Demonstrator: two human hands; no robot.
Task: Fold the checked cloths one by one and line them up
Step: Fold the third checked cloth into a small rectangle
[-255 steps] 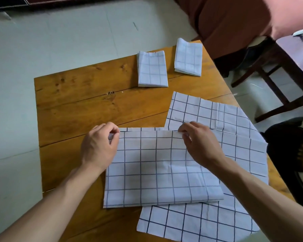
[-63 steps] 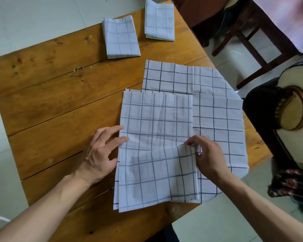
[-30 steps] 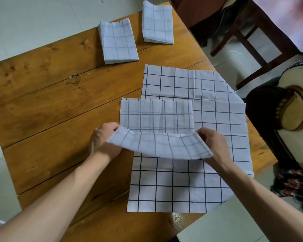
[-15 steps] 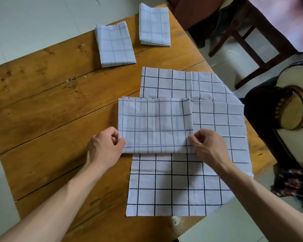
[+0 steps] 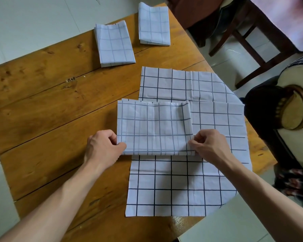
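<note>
A white cloth with dark checks, folded into a rectangle point(image 5: 154, 128), lies on the wooden table point(image 5: 42, 105). My left hand point(image 5: 103, 147) pinches its near left corner and my right hand point(image 5: 208, 145) pinches its near right corner. Under it lie unfolded checked cloths: one spread toward me point(image 5: 173, 187), another showing at the far right point(image 5: 184, 84). Two folded checked cloths sit side by side at the table's far edge, one on the left point(image 5: 114, 44) and one on the right point(image 5: 154, 25).
The table's right and near edges run close to the spread cloths, which overhang the right corner. A dark wooden chair point(image 5: 248, 32) stands beyond the right edge. A round dark and cream object point(image 5: 294, 110) sits at the right.
The near half of the cloth was lifted and folded away from me onto its far half. In the last half second both hands stayed at its near corners and hardly moved.
</note>
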